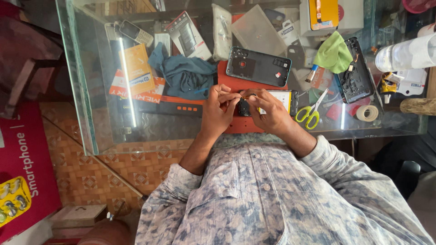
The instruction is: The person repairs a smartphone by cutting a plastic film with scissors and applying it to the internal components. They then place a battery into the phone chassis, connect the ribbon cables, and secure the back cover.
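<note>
While our left hand (217, 109) and right hand (268, 110) pinch closed on the opened phone (276, 102) lying on the red mat (236, 81) at the glass table (86, 90) edge, we judge it light, rigid, fragile; grip its side edges.

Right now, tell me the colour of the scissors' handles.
Yellow-green handles on the scissors, seen in the head view.

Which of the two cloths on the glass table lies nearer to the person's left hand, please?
The dark blue cloth, crumpled just beyond the left hand. The bright green cloth lies farther off, past the right hand.
</note>
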